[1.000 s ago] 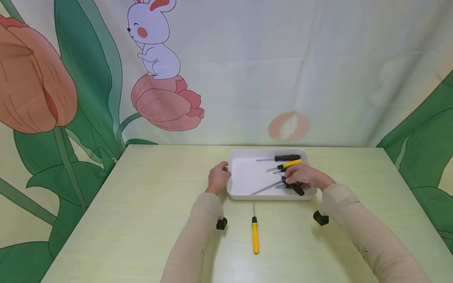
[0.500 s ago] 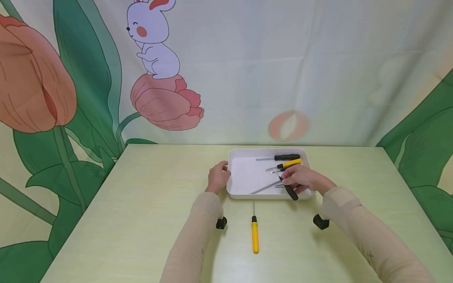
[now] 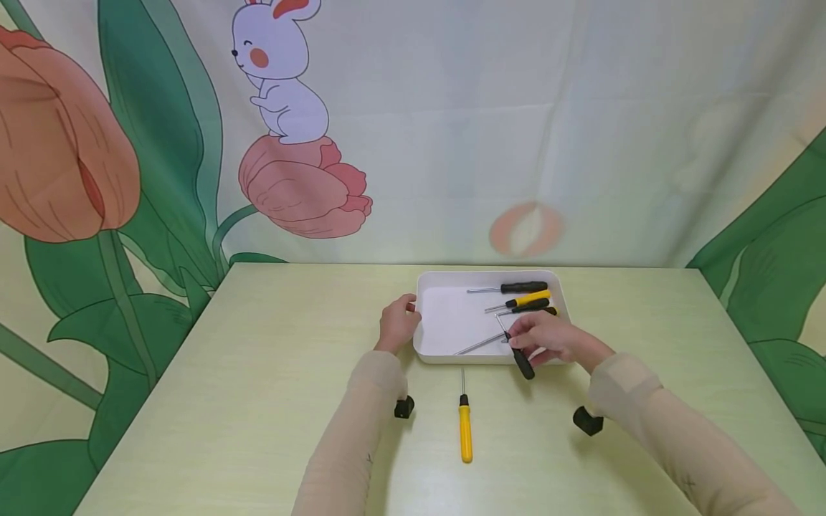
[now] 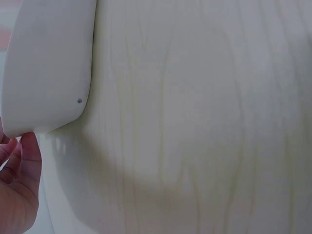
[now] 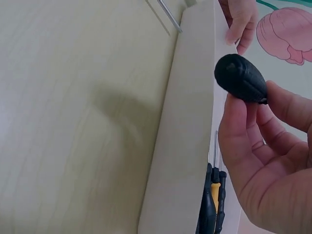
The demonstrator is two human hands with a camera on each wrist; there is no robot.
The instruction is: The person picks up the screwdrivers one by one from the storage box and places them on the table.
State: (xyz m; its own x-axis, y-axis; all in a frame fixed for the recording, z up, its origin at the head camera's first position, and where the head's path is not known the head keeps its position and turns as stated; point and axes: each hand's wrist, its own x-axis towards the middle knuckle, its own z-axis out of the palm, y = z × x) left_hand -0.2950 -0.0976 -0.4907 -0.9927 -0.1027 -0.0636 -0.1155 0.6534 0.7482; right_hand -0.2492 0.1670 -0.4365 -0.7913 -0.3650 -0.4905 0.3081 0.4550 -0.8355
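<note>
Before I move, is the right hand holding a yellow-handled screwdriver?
No: the right hand pinches a black-handled screwdriver above the near edge of the white tray.

Pale wood-grain table (image 3: 258, 401), straight back edge, white rectangular tray (image 3: 448, 308) near that edge, long side roughly parallel, yellow-handled screwdriver (image 3: 465, 431) flat just in front of tray, tip toward it

A cloth (image 3: 439, 158) printed with tulips (image 3: 58, 143) and a rabbit (image 3: 293, 107) hangs behind a pale table (image 3: 284, 337).
</note>
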